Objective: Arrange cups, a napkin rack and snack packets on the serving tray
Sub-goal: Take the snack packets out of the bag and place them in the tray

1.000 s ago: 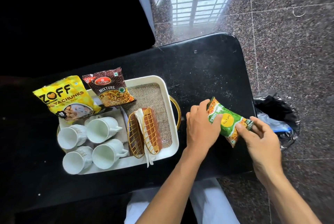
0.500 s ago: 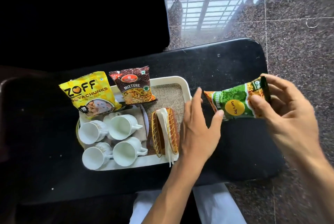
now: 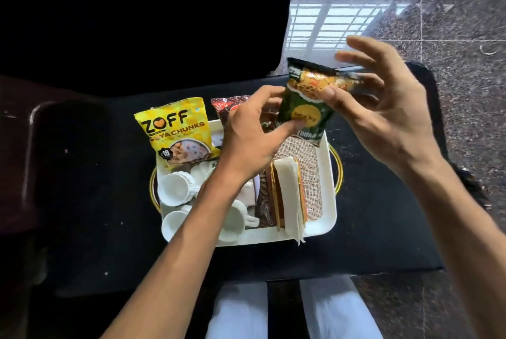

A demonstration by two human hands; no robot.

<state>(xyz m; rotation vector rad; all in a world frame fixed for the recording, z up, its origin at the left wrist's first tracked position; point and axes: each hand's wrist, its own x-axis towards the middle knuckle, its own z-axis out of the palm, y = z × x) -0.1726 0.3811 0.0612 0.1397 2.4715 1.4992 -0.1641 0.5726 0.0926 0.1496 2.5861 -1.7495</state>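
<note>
Both hands hold a green snack packet upright above the far right part of the white serving tray. My left hand pinches its lower left edge; my right hand grips its top with thumb and fingers. On the tray a yellow ZOFF packet leans at the far left, with a dark red packet beside it, mostly hidden by my left hand. Several white cups lie at the near left, partly under my left forearm. A gold napkin rack with white napkins lies in the middle.
The tray sits on a black table whose right edge meets a speckled stone floor. A burlap mat lines the tray's right part. My white-trousered legs show below the table's near edge.
Both hands carried the green packet from the table on the right, up and leftward, to above the tray. The packet turned upright. The camera view shifted so the tray appears more central.
</note>
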